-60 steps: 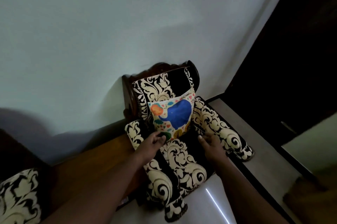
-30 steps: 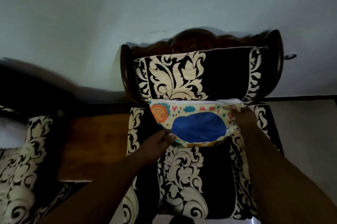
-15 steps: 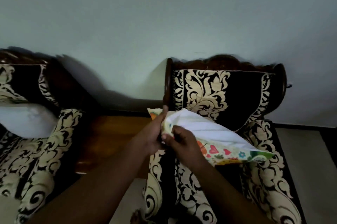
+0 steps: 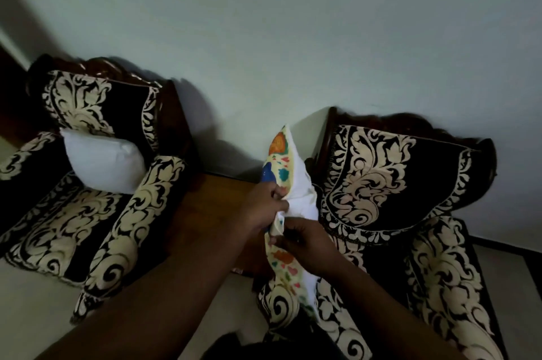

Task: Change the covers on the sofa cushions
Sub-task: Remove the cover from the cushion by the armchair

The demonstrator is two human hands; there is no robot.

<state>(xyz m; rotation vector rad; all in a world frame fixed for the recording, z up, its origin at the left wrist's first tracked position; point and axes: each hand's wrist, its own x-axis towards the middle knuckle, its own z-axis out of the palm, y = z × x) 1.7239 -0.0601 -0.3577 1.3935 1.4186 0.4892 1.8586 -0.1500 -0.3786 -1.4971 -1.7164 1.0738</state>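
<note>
Since half a second ago the cushion (image 4: pixel 296 183) has been swung from lying slantwise over the right chair (image 4: pixel 390 183) to standing on edge, lifted between the two chairs, and the head camera has pulled back to show both of them.

Head view: the cushion is held upright in the air, above the wooden desk (image 4: pixel 211 207) that sits between the chairs. Its printed cover (image 4: pixel 280 160) faces left and the white inner pad bulges out on the right side, so the open seam is likely turned toward the person to be worked. The left hand (image 4: pixel 264 207) pinches the cover's edge at mid-height, fingers curled round the fabric. The right hand (image 4: pixel 302 239) grips just below it, fingers curled in at the same edge; whether it holds cover or pad is unclear. Held this close together, the hands seem placed to part the opening and peel the cover off.

On the left chair (image 4: pixel 88 183) a bare white pillow (image 4: pixel 102 166) leans against the backrest, apparently already stripped and waiting for a fresh cover.
</note>
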